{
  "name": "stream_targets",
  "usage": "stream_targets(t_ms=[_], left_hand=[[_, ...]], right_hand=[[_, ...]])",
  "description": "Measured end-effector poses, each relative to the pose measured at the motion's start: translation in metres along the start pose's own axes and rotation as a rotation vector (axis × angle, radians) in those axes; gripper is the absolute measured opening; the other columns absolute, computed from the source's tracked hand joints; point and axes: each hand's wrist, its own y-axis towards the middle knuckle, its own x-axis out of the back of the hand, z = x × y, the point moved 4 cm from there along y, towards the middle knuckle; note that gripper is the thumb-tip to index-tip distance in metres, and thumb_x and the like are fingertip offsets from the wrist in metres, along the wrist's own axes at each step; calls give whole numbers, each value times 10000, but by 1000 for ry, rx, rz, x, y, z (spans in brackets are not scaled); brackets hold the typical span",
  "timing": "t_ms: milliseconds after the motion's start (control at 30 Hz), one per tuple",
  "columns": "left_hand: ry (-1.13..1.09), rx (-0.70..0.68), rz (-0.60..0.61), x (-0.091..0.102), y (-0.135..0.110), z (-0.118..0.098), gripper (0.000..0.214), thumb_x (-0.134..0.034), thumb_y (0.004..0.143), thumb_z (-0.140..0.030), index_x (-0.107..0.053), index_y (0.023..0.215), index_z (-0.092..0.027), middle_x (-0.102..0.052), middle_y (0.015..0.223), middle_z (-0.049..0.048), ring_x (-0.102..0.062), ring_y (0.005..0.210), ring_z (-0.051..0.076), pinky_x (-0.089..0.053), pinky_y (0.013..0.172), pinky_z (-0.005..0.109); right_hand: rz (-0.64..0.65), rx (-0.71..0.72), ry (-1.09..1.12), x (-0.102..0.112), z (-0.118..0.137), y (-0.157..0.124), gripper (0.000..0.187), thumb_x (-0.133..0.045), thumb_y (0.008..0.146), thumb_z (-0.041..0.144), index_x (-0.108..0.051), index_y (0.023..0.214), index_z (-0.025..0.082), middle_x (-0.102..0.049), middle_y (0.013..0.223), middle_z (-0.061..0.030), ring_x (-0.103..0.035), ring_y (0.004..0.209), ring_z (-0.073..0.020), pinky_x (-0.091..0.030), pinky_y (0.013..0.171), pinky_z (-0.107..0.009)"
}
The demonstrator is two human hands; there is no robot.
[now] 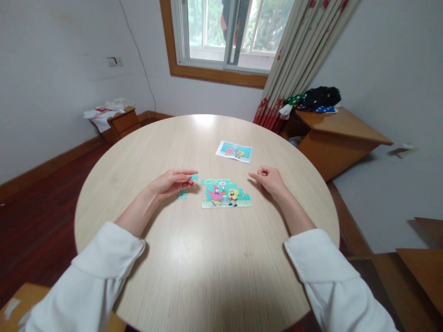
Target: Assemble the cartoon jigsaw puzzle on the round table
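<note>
A partly assembled cartoon jigsaw puzzle [227, 194] lies flat on the round table, with a pink starfish, a yellow sponge and a pale figure on turquoise. Its upper right corner and part of its left edge are ragged. Left of it, my left hand [172, 182] pinches a small turquoise puzzle piece [194, 177] at its fingertips. Loose turquoise pieces [182, 194] lie on the table just below that hand. My right hand [269, 178] is curled to the right of the puzzle, apart from it; whether anything is in its fingers is hidden.
Behind the puzzle lies a printed reference picture [234, 152] with the same cartoon. The round wooden table [194, 276] fills the middle. Beyond it stand a wooden cabinet [332, 147] with cloths on top at right, and a small stand [123, 124] at left.
</note>
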Motion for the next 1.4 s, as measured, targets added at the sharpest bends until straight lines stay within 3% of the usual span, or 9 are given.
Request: stream_targets(t_ms=[300,600,833,1100,1400], left_hand=[[17,-16,51,4,2,1,226,-681,669,-45,-721,890,-68,-679,689,69,-656,709,151,-516,828,338],[24,5,77,5,3,2,200,-689,694,-79,-720,890,-94,-681,713,46,-643,701,112,-517,784,255],[16,-1,80,-1,0,-1,182,-673,691,-55,-734,862,-67,-702,885,95,-616,677,87,-516,721,218],[29,-18,101,0,2,-1,161,-684,704,-83,-723,859,-93,-702,989,107,-617,693,83,-524,722,227],[8,-35,100,1,1,0,140,-714,695,-97,-697,833,-108,-711,940,88,-623,665,91,-528,729,256]], right_hand=[[6,-2,-11,0,-3,0,484,-758,532,480,-363,517,201,-348,451,80,-262,458,-43,-161,441,-224],[7,-7,-13,1,-2,0,475,-760,533,468,-365,520,203,-351,446,80,-265,455,-46,-156,439,-226],[1,-2,-17,1,-3,0,493,-766,523,484,-364,512,200,-353,458,80,-271,458,-43,-169,445,-230],[1,17,-18,1,-1,1,511,-766,525,502,-352,510,203,-335,456,83,-259,463,-45,-177,448,-229],[2,-2,-7,0,-3,1,483,-760,525,469,-357,510,203,-332,454,86,-251,456,-41,-160,447,-231]])
